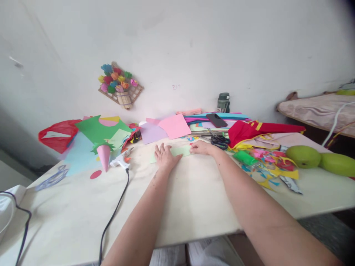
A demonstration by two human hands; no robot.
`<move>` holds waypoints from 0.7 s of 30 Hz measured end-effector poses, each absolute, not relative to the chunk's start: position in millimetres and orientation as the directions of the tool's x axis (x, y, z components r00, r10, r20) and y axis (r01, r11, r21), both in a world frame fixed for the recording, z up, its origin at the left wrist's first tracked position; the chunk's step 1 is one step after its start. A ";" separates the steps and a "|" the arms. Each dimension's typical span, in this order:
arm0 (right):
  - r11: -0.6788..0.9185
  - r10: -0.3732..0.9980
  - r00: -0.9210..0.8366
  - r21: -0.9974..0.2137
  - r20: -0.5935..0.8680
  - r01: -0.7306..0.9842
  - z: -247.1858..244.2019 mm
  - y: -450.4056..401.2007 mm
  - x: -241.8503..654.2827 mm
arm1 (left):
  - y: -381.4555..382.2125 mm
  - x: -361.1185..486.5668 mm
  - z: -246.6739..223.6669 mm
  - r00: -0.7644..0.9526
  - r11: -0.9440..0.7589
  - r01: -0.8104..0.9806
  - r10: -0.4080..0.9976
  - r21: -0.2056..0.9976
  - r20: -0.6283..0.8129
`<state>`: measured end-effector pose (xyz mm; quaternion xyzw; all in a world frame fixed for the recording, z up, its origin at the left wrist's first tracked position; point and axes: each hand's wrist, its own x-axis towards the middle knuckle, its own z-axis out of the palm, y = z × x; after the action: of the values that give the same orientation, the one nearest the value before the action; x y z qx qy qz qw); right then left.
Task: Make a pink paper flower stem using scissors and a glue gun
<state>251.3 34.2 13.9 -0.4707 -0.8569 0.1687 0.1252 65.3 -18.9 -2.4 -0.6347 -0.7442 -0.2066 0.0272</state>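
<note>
- At the bottom edge of the frame we see our lap in pale patterned cloth, below the near edge of the cream tabletop.
- A black cable runs up the lower left to a white hot glue gun, which lies left of centre.
- In the centre lies a strip of pale green paper, flat on the tabletop under both our hands.
- Our left hand rests palm down across the strip's left part, fingers spread wide, grasping nothing.
- Our right hand is at the strip's right end, fingers curled in and tips gathered; we cannot tell whether they pinch the paper or just press it.
- Left of the glue gun we have a red paper disc and a pink paper cone with a green fringed top.
- At middle right sit colourful paper scraps, just beside two green fruits.
- Beyond our right hand lie black-handled scissors, with a dark phone behind them on stacked coloured sheets.
- Farthest off, a dark green bottle stands near the wall, where a paper-flower hanging is mounted at upper left.
</note>
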 end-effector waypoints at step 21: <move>0.533 0.845 -0.502 -0.356 0.182 0.768 10.9 32.7 240.2 | -8.7 60.0 -6.5 -0.094 0.069 0.977 0.989 0.203 0.113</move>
<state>240.2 32.7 10.9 -0.4695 -0.8590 0.1150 0.1685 60.0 -8.7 -6.5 -0.6726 -0.7307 -0.1137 -0.0272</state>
